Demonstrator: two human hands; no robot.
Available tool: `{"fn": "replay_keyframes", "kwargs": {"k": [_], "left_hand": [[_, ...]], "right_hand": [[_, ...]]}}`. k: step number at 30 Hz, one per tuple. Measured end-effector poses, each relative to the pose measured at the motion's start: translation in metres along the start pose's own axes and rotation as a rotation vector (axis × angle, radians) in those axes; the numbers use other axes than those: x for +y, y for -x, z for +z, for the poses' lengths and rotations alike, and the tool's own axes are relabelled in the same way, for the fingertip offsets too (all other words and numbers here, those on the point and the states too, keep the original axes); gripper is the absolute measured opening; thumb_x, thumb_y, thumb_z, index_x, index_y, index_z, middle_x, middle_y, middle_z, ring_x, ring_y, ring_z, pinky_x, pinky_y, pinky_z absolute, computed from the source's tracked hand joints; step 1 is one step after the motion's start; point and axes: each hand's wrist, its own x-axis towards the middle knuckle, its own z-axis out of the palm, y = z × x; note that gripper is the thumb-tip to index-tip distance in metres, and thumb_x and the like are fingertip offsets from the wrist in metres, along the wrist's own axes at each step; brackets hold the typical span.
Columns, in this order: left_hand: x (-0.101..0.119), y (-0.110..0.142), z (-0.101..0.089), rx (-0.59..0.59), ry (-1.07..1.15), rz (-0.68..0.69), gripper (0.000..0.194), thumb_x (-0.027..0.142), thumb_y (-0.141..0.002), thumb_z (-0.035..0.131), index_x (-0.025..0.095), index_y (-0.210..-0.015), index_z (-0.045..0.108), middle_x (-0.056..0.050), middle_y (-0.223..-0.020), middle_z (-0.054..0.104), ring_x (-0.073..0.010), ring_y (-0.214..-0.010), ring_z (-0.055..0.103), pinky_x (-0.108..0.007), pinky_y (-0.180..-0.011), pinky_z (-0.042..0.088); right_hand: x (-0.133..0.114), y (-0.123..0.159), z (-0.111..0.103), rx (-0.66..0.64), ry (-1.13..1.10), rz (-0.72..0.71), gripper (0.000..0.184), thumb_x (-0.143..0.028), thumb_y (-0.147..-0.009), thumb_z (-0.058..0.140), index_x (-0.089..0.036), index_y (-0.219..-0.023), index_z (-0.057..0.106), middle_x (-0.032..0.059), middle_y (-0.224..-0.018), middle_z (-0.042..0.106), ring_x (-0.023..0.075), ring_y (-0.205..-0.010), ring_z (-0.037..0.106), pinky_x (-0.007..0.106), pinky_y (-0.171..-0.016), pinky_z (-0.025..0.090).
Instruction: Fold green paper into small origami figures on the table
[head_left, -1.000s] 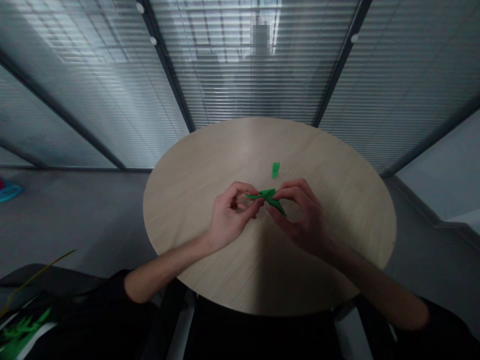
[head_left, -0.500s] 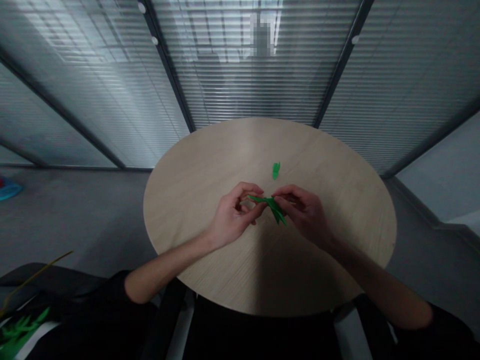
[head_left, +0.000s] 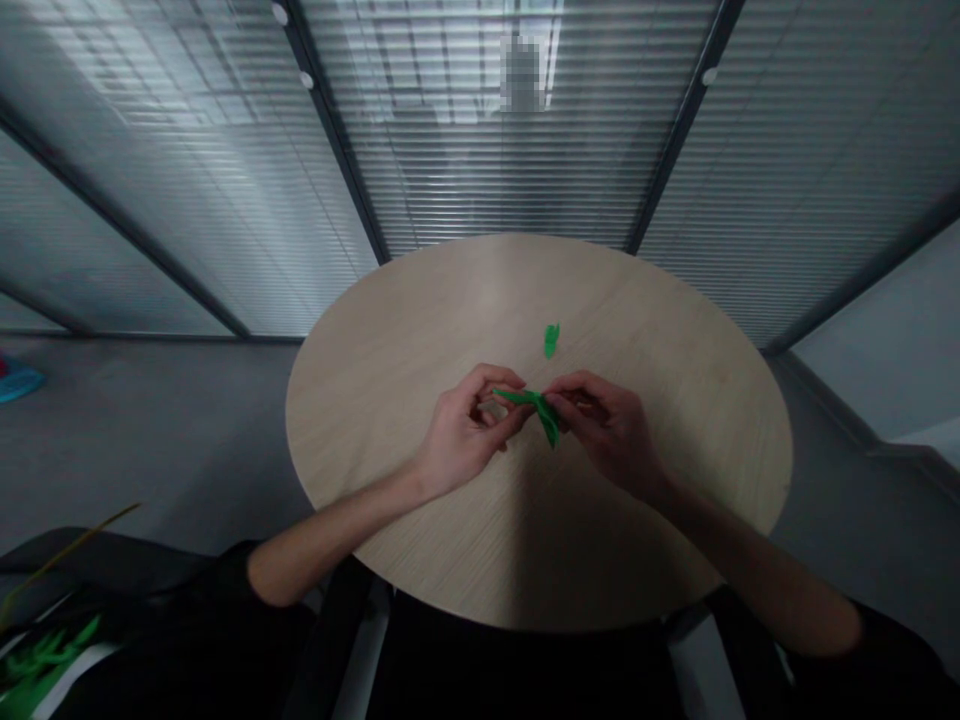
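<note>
A folded piece of bright green paper (head_left: 543, 409) is pinched between my left hand (head_left: 469, 425) and my right hand (head_left: 607, 432), just above the round pale wood table (head_left: 675, 400). A thin point of it stretches left to my left fingertips, and a folded flap hangs down near my right fingers. Part of the paper is hidden behind my right fingers. A small green scrap (head_left: 552, 340) lies on the tabletop, a little beyond both hands and apart from them.
Slatted glass partitions with dark frames (head_left: 495, 150) stand behind the table, and grey floor surrounds it. At lower left is a dark seat or bag (head_left: 90, 560) with a green leaf pattern and a thin yellow stalk. A blue object (head_left: 16, 383) lies at the far left.
The paper has narrowed, its lower flaps drawn closer together. My hands have moved slightly closer, and my right hand has shifted a little lower than a second ago.
</note>
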Motion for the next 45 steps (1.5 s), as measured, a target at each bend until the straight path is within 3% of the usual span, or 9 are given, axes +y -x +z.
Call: {"fn": "replay_keyframes", "kwargs": {"k": [11, 20, 24, 28, 33, 37, 41, 45], "left_hand": [[-0.003, -0.001, 0.0, -0.01, 0.059, 0.018, 0.028, 0.03, -0.087, 0.077, 0.019, -0.106, 0.06, -0.002, -0.087, 0.072, -0.0062, -0.052, 0.061, -0.013, -0.045, 0.056], [-0.002, 0.0, -0.002, -0.043, -0.033, 0.068, 0.015, 0.027, -0.09, 0.072, 0.018, -0.1, 0.066, -0.002, -0.087, 0.068, -0.0031, -0.047, 0.055, -0.011, -0.041, 0.05], [-0.003, -0.001, -0.002, 0.044, -0.059, 0.115, 0.016, 0.025, -0.09, 0.071, 0.018, -0.104, 0.066, -0.001, -0.083, 0.067, -0.004, -0.049, 0.053, -0.011, -0.04, 0.046], [-0.001, -0.002, -0.002, 0.067, -0.143, 0.18, 0.012, 0.022, -0.092, 0.068, 0.019, -0.103, 0.066, -0.002, -0.09, 0.067, -0.0054, -0.058, 0.055, -0.012, -0.045, 0.046], [0.004, -0.002, -0.002, 0.061, -0.252, 0.265, 0.008, 0.018, -0.091, 0.066, 0.019, -0.099, 0.066, -0.001, -0.088, 0.064, -0.0062, -0.062, 0.054, -0.014, -0.048, 0.043], [0.004, -0.002, -0.004, 0.06, -0.345, 0.331, 0.008, 0.016, -0.09, 0.068, 0.019, -0.097, 0.065, -0.002, -0.086, 0.062, -0.009, -0.066, 0.055, -0.019, -0.052, 0.042], [0.004, -0.001, -0.007, 0.063, -0.439, 0.466, 0.013, 0.018, -0.088, 0.073, 0.021, -0.1, 0.068, -0.002, -0.087, 0.058, -0.0134, -0.076, 0.055, -0.025, -0.063, 0.045], [0.004, -0.002, -0.011, 0.122, -0.493, 0.563, 0.02, 0.017, -0.085, 0.076, 0.023, -0.103, 0.069, -0.005, -0.109, 0.054, -0.0193, -0.101, 0.056, -0.037, -0.088, 0.051]], "right_hand": [[0.001, 0.0, 0.0, 0.009, 0.025, -0.022, 0.01, -0.029, -0.092, 0.07, -0.02, -0.089, 0.07, -0.0014, -0.074, 0.069, 0.0088, -0.063, 0.065, 0.018, -0.056, 0.052], [0.001, -0.001, 0.0, 0.009, -0.006, -0.024, 0.012, -0.031, -0.095, 0.066, -0.02, -0.099, 0.07, -0.0012, -0.076, 0.067, 0.0088, -0.062, 0.063, 0.018, -0.054, 0.052], [0.0, 0.002, -0.004, 0.001, 0.011, -0.138, 0.02, -0.035, -0.101, 0.056, -0.022, -0.112, 0.067, 0.0009, -0.088, 0.061, 0.0095, -0.067, 0.06, 0.022, -0.059, 0.056], [-0.003, 0.004, -0.005, -0.045, 0.248, -0.319, 0.029, -0.032, -0.091, 0.072, -0.023, -0.117, 0.065, 0.0013, -0.09, 0.059, 0.0131, -0.074, 0.058, 0.025, -0.062, 0.055], [0.0, 0.004, 0.0, -0.006, 0.369, -0.39, 0.011, -0.019, -0.094, 0.065, -0.023, -0.104, 0.066, 0.0003, -0.085, 0.065, 0.0126, -0.072, 0.062, 0.026, -0.064, 0.054], [0.0, 0.004, -0.001, 0.015, 0.375, -0.367, 0.008, -0.018, -0.093, 0.065, -0.022, -0.099, 0.066, 0.0009, -0.087, 0.068, 0.0138, -0.076, 0.065, 0.027, -0.068, 0.055], [-0.002, 0.005, -0.002, 0.016, 0.319, -0.243, 0.006, -0.022, -0.091, 0.067, -0.023, -0.098, 0.067, 0.0012, -0.088, 0.069, 0.014, -0.076, 0.067, 0.027, -0.07, 0.058], [-0.004, 0.005, -0.002, 0.0, 0.195, -0.143, 0.007, -0.025, -0.09, 0.069, -0.022, -0.096, 0.066, 0.0003, -0.086, 0.068, 0.0124, -0.072, 0.068, 0.023, -0.065, 0.059]]}}
